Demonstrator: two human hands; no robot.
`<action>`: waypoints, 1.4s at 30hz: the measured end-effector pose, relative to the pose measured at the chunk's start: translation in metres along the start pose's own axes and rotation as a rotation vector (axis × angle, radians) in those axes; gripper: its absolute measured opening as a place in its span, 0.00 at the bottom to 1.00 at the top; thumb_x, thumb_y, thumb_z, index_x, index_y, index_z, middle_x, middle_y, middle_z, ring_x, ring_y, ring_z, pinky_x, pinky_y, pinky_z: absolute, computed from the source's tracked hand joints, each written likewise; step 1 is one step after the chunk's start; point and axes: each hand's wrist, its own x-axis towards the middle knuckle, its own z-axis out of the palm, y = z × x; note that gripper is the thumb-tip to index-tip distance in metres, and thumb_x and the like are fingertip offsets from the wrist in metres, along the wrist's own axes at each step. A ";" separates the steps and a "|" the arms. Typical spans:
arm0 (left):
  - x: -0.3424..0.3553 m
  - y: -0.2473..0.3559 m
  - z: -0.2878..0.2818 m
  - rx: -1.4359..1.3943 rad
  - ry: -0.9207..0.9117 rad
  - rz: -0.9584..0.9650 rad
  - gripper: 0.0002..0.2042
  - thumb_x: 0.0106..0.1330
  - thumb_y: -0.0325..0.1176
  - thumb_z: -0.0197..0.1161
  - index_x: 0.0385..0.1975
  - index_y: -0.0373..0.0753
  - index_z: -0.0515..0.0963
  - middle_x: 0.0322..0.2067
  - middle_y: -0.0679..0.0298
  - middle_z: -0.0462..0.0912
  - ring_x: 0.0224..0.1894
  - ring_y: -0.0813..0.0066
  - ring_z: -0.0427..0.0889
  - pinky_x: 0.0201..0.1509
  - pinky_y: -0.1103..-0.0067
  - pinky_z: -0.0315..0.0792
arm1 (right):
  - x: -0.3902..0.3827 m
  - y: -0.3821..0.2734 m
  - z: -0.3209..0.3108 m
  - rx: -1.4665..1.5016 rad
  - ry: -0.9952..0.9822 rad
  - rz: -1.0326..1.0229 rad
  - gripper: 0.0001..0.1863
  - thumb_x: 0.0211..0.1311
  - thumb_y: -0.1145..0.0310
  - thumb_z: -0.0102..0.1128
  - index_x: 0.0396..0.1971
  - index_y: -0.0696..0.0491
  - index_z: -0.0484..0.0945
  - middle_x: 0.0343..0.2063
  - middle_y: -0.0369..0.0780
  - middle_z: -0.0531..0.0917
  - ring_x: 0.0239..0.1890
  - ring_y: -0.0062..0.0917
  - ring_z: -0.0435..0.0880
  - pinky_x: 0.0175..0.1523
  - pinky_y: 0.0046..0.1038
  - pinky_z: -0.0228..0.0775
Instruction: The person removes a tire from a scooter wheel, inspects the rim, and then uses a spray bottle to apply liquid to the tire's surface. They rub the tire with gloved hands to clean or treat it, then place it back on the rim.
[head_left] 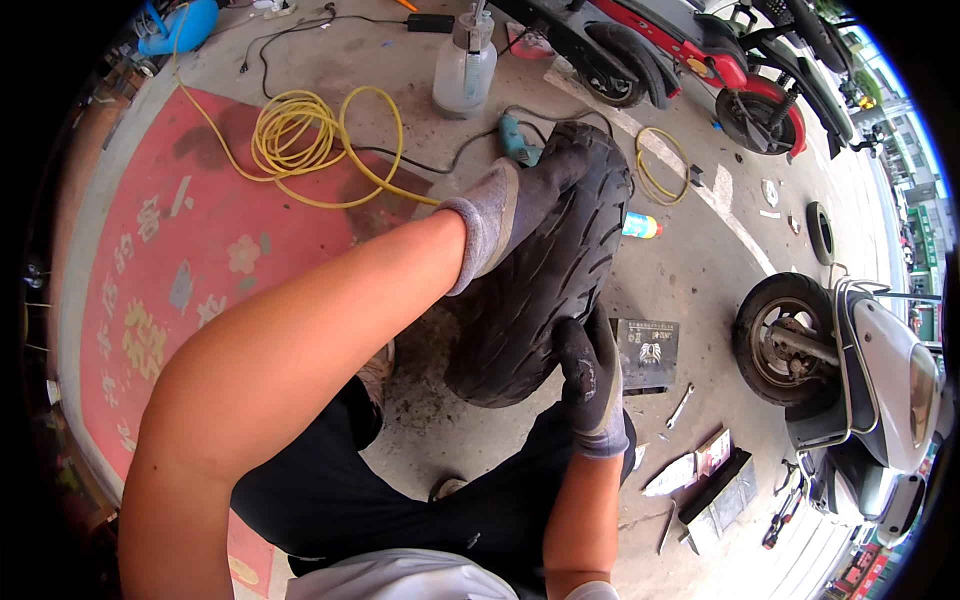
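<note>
A worn black tire [560,270] stands on edge between my knees, its grooved tread turned up toward me. My left hand [530,195], in a dirty grey work glove, reaches across to the tire's far end and grips it there; the fingertips are partly hidden against the dark rubber. Lower down, my gloved right hand [592,380] is closed on the near right side of the tread. Just beyond the tire lie a teal power tool [518,140] with a dark cord and a small bottle [642,225] with a blue-and-yellow label and red cap.
A yellow hose [300,140] lies coiled on a red mat [215,260]. At the back stands a translucent spray bottle [464,75]. Scooters [870,370] occupy the right and far right. A black box [648,355], a wrench [681,406] and an open tray [718,495] lie on the concrete.
</note>
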 end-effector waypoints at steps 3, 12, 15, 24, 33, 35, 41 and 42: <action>-0.018 0.000 0.017 0.573 0.105 0.112 0.25 0.69 0.52 0.57 0.53 0.35 0.78 0.44 0.61 0.85 0.43 0.75 0.82 0.50 0.78 0.74 | 0.000 0.010 -0.001 -0.007 0.041 -0.082 0.40 0.69 0.53 0.55 0.67 0.69 0.55 0.48 0.46 0.79 0.47 0.25 0.79 0.52 0.25 0.72; -0.017 -0.002 0.001 0.587 -0.149 0.049 0.23 0.71 0.49 0.57 0.56 0.36 0.75 0.48 0.61 0.83 0.49 0.75 0.81 0.56 0.75 0.74 | 0.024 0.037 -0.031 -0.470 0.228 -0.353 0.19 0.74 0.70 0.41 0.57 0.62 0.72 0.51 0.51 0.80 0.53 0.43 0.80 0.59 0.37 0.71; -0.018 -0.003 0.004 0.661 -0.164 0.091 0.23 0.71 0.47 0.58 0.58 0.37 0.72 0.51 0.62 0.81 0.52 0.75 0.79 0.58 0.76 0.73 | 0.034 0.038 -0.041 -0.520 0.221 -0.417 0.21 0.76 0.66 0.38 0.59 0.62 0.71 0.53 0.53 0.79 0.56 0.45 0.79 0.60 0.37 0.70; -0.023 -0.001 0.000 0.698 -0.173 0.104 0.23 0.71 0.44 0.59 0.61 0.38 0.70 0.53 0.64 0.78 0.53 0.77 0.77 0.58 0.77 0.72 | 0.038 0.055 -0.044 -0.701 0.253 -0.580 0.21 0.76 0.67 0.40 0.62 0.64 0.68 0.57 0.53 0.77 0.59 0.45 0.77 0.63 0.37 0.67; -0.031 -0.005 0.005 0.730 -0.194 0.056 0.24 0.68 0.43 0.62 0.59 0.35 0.71 0.51 0.63 0.80 0.50 0.77 0.79 0.56 0.78 0.73 | 0.033 0.049 -0.044 -0.678 0.231 -0.537 0.23 0.72 0.77 0.46 0.65 0.63 0.64 0.60 0.51 0.75 0.61 0.39 0.75 0.64 0.34 0.67; -0.036 -0.007 0.007 0.769 -0.247 0.023 0.25 0.67 0.43 0.64 0.58 0.34 0.72 0.49 0.62 0.81 0.49 0.76 0.80 0.56 0.78 0.73 | 0.033 0.047 -0.043 -0.559 0.246 -0.456 0.22 0.73 0.68 0.43 0.62 0.64 0.66 0.56 0.51 0.77 0.57 0.37 0.77 0.60 0.33 0.68; -0.041 -0.014 0.009 0.878 -0.266 0.084 0.26 0.62 0.41 0.68 0.57 0.32 0.73 0.48 0.60 0.81 0.49 0.74 0.80 0.57 0.76 0.74 | 0.029 0.045 -0.042 -0.358 0.203 -0.340 0.24 0.76 0.63 0.39 0.63 0.64 0.63 0.59 0.50 0.72 0.59 0.33 0.71 0.63 0.33 0.62; -0.039 -0.014 0.007 0.872 -0.266 0.090 0.26 0.63 0.41 0.68 0.57 0.33 0.73 0.49 0.60 0.81 0.49 0.74 0.80 0.57 0.76 0.74 | 0.030 0.028 -0.036 -0.274 0.212 -0.300 0.26 0.76 0.56 0.38 0.57 0.65 0.68 0.51 0.49 0.77 0.50 0.32 0.75 0.55 0.33 0.67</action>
